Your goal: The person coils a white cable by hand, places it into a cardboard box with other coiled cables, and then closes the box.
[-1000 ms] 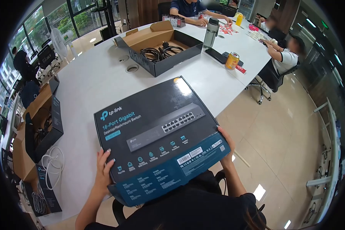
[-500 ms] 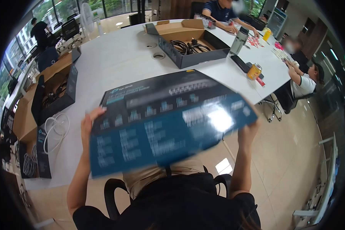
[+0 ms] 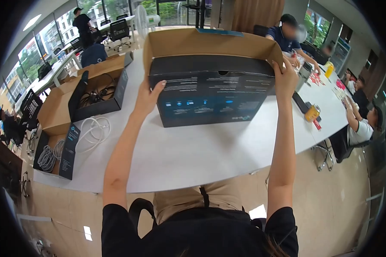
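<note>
head view | switch box (image 3: 210, 96) stood on edge over the desk (image 3: 193, 158), inward of its near edge, brown flap (image 3: 210, 43) open on top | my left hand (image 3: 148, 96) clasped its left side, fingers spread | my right hand (image 3: 285, 79) gripped its top right corner

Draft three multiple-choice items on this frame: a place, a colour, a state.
1. Where does the yellow can stand?
A. on the table, right of the held box
B. inside the box
C. on the floor

2. What colour is the inner face of the raised flap?
A. white
B. brown
C. red

3. How is the box held?
A. one hand only
B. both hands underneath
C. left hand and right hand on opposite sides

Key:
1 A, the can sits on the white tabletop.
2 B, bare cardboard shows.
3 C, a hand grips each side.
</note>
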A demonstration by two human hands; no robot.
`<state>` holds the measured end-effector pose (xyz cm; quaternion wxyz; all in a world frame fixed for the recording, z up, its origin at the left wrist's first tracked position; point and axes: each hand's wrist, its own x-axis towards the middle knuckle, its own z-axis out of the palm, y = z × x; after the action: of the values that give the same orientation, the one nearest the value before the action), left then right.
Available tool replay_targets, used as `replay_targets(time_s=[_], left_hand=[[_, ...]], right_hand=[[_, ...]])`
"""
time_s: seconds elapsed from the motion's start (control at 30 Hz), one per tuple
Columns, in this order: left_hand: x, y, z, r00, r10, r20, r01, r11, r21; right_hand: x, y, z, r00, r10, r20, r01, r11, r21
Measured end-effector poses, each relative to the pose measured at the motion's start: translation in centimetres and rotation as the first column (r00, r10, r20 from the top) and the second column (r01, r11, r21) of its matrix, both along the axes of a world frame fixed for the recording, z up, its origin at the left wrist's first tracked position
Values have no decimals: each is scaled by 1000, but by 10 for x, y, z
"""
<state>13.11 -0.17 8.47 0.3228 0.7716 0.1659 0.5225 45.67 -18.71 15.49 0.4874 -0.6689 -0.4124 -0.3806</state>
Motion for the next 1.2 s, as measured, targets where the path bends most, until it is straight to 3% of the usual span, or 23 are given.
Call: replay_targets(time_s=[0.03, 0.13, 0.17, 0.27, 0.3, 0.4, 0.53, 0.57, 0.63, 0.67, 0.73, 0.8, 1.0, 1.1, 1.2], left_hand=[[1, 4, 2, 1000, 21, -16, -21, 1000, 10], [3, 10, 3, 997, 63, -36, -61, 997, 46], [3, 10, 5, 997, 68, -30, -66, 996, 67], [2, 9, 7, 998, 58, -26, -56, 996, 68], [2, 12, 4, 998, 63, -27, -61, 996, 66], [3, 15, 1, 998, 62, -1, -62, 996, 61], [7, 15, -5, 996, 38, 82, -47, 993, 108], [6, 15, -6, 998, 30, 62, -34, 998, 60], [6, 14, -3, 998, 15, 68, -19, 998, 55], [6, 13, -2, 998, 7, 67, -10, 998, 54], [9, 16, -5, 997, 13, 81, -19, 997, 68], [7, 22, -6, 997, 37, 70, -46, 992, 121], [0, 19, 24, 951, -251, 182, 258, 966, -17], [2, 27, 28, 988, -134, 72, 124, 984, 130], [-8, 28, 31, 986, -123, 109, 109, 986, 126]], right_hand=[[0, 5, 0, 995, 7, -102, -9, 1000, -21], [3, 14, 2, 995, 7, -96, -8, 1000, -13], [7, 17, 1, 1000, -15, -22, 15, 1000, 6], [2, 13, 2, 990, 37, -135, -41, 999, -31], [4, 15, -2, 990, 115, -87, -110, 993, 52], [9, 13, -7, 979, 58, -195, -64, 998, -26], [19, 15, -16, 955, 214, -204, -211, 977, 38], [22, 16, -19, 871, 408, -274, -389, 913, 123], [12, 19, -13, 587, 735, -339, -661, 677, 325], [12, 18, -10, 540, 752, -378, -716, 646, 264], [6, 21, -10, 536, 786, -308, -722, 616, 315], [28, 26, -30, 570, 756, -321, -684, 653, 325], [19, 36, -37, 582, 789, -198, -719, 613, 328], [13, 33, -31, 537, 808, -243, -741, 589, 322], [3, 41, -33, 550, 810, -202, -759, 586, 282]])
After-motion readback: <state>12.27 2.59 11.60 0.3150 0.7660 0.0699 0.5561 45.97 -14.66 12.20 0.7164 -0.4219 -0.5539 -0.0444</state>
